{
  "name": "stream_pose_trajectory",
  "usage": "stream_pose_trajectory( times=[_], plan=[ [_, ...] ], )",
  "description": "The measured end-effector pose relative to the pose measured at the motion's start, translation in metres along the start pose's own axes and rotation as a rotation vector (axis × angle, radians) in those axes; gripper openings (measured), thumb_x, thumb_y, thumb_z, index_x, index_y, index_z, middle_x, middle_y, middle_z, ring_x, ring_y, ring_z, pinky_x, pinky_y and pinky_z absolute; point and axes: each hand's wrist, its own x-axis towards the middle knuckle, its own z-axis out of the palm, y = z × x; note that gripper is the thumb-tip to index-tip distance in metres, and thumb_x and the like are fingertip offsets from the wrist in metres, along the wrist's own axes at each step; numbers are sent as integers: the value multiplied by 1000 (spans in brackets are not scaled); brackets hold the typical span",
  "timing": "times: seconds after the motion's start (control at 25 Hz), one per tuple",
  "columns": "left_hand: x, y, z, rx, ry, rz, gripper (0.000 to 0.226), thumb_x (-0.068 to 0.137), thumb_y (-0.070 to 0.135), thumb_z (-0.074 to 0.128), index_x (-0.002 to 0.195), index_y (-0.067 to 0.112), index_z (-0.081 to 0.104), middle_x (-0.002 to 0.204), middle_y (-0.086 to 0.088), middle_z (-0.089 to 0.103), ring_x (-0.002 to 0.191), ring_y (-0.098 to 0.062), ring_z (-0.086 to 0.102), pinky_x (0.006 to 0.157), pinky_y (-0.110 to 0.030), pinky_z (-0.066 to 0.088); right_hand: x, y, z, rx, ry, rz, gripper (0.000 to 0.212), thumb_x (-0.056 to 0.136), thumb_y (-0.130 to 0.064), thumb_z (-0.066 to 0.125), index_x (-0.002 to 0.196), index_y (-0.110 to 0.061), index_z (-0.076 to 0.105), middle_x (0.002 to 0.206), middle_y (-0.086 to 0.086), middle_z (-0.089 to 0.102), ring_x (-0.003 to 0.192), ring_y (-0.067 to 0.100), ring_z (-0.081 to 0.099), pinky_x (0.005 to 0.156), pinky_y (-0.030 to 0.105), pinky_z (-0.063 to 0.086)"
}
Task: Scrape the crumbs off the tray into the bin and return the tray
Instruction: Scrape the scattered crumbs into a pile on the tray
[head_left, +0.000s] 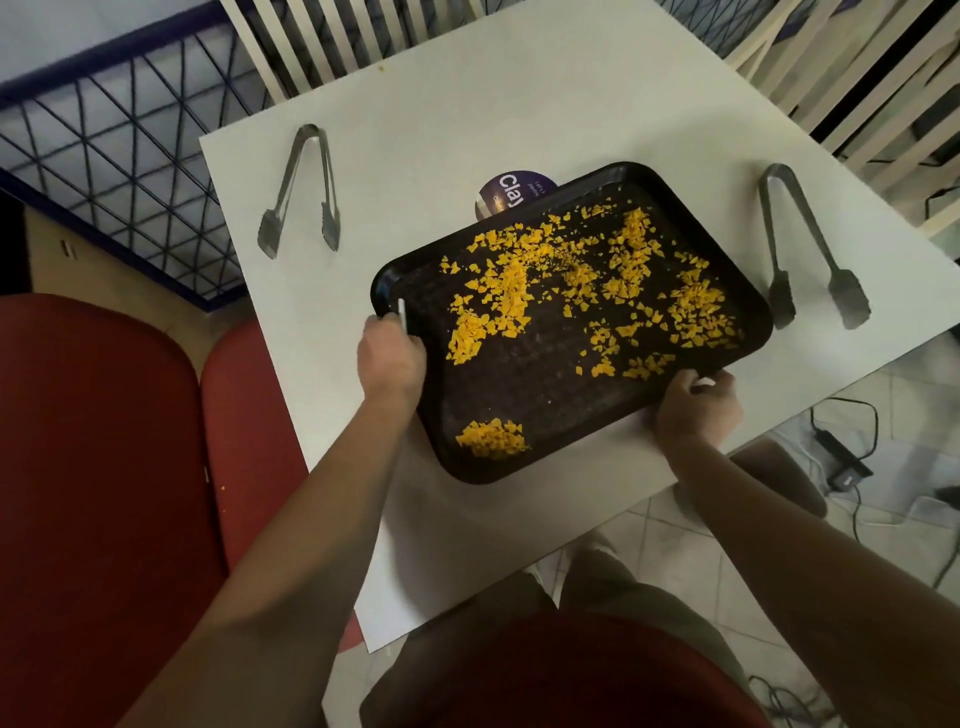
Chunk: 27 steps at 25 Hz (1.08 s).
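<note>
White desk (467, 130) fills the middle of the frame, with 2 tongs lying at upper left (301, 192) and right (810, 244). At centre sits the black tray (524, 384), scattered with yellow crumbs (519, 291). Left hand (390, 358) grips its left rim, right hand (696, 402) curls around the lower-right edge. No bin is visible. Lifting should stay level, so nothing slides off early.
</note>
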Motion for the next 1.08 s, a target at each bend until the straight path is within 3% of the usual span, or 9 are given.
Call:
stream_pose_trajectory(
  times=[0.32, 0.48, 0.72, 0.84, 1.08],
  plan=[
    [28, 11, -1, 236, -61, -28, 31, 93, 1, 43, 122, -3, 51, 121, -19, 50, 106, -33, 58, 88, -34, 48, -1, -1, -1, -20, 7, -6, 34, 94, -19, 46, 122, -1, 52, 108, 20, 64, 98, 30, 59, 78, 27, 39],
    [26, 22, 3, 166, -62, -84, 31, 94, 2, 42, 123, -4, 51, 123, -20, 51, 109, -34, 57, 90, -36, 47, 0, -2, -1, -45, 19, -1, 34, 94, -20, 46, 121, 0, 52, 107, 21, 64, 98, 31, 59, 78, 28, 40],
    [-3, 25, 12, 2, -27, 37, 34, 89, 11, 51, 121, -1, 54, 121, -17, 49, 103, -34, 57, 88, -37, 47, -1, -3, 0, -53, 23, -5, 34, 94, -20, 46, 120, 1, 52, 107, 23, 64, 100, 34, 59, 82, 32, 42],
    [12, 16, 4, 55, 27, -44, 32, 91, 5, 45, 122, -2, 51, 120, -18, 49, 103, -35, 58, 88, -37, 46, 0, -2, 0, -55, 21, -10, 34, 94, -21, 46, 119, 1, 52, 107, 22, 63, 99, 33, 59, 80, 31, 41],
    [22, 24, 3, 204, -68, -94, 35, 92, -2, 43, 127, -4, 47, 127, -18, 46, 109, -32, 58, 89, -33, 48, -1, -3, -1, -55, 27, -10, 32, 94, -20, 47, 116, 3, 53, 102, 23, 64, 97, 35, 58, 79, 33, 42]
  ],
)
